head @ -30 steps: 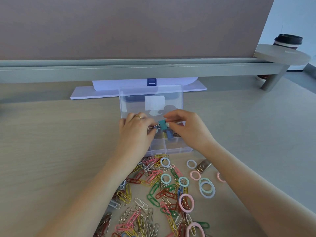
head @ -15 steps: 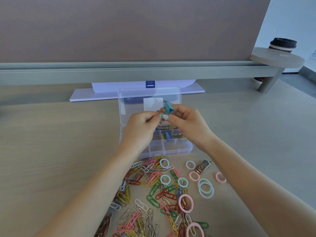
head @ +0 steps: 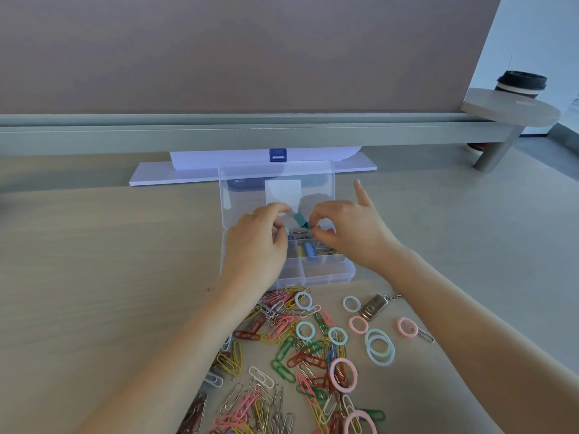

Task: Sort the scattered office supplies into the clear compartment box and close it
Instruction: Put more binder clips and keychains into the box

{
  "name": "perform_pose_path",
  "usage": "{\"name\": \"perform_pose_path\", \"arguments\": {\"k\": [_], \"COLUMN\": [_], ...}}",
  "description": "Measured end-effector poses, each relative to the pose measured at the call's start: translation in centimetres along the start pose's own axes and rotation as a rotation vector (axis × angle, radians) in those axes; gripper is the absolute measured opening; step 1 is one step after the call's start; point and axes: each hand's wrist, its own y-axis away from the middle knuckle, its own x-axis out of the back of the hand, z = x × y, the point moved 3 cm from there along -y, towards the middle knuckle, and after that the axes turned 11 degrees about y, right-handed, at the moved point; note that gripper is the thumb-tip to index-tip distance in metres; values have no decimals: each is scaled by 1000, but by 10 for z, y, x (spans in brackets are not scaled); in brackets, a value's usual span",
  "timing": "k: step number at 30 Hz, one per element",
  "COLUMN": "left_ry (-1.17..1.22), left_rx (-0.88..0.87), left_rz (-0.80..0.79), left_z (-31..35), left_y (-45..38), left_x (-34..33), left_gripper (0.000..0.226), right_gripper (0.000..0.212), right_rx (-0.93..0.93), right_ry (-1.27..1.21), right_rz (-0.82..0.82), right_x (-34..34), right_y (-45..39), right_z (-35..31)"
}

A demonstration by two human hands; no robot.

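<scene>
From the head view, both hands hover over the clear compartment box [head: 316, 272], which sits open on the pale wood counter [head: 94, 277] with its lid [head: 247, 183] lying flat behind it. The right hand [head: 351, 233] has its grip pinched on a teal binder clip [head: 301, 219], thumb and curled fingers meeting at the clip's lower edge while the index finger points up and away. The left hand [head: 255, 242] is curled just beside the clip; whether its fingertips actually pinch the clip or hold nothing cannot be told. The clip is held above the box's far compartments. Inside the box lie silver clips [head: 299, 235] and a blue binder clip [head: 310, 250]; the near compartments look bare. In front of the box a heap of coloured paper clips [head: 291, 343] spreads across the counter, mixed with pastel rings [head: 379, 347]. A metal USB stick [head: 372, 308] lies to the right of the heap. A lidded coffee cup [head: 520, 84] stands on a round shelf [head: 507, 111] at far right.
</scene>
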Motion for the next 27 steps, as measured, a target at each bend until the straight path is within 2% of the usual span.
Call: {"name": "perform_pose_path", "arguments": {"k": [3, 7, 11, 21, 27], "left_ry": [-161, -296, -301, -344, -240], "left_rx": [-51, -78, -85, -149, -91], "left_rz": [-76, -150, -161, -170, -116], "left_z": [-2, -2, -3, 0, 0], "left_y": [1, 5, 4, 6, 7], "left_x": [-4, -8, -8, -8, -6], "left_gripper": [34, 36, 37, 36, 31], "right_gripper": [15, 21, 25, 18, 12], "right_rx": [16, -32, -63, -128, -148], "right_ry": [85, 41, -37, -146, -242], "right_rz": [-6, -64, -58, 21, -98], "right_x": [1, -3, -4, -6, -7], "right_y": [0, 0, 7, 17, 12], "right_z": [-3, -1, 5, 7, 4]}}
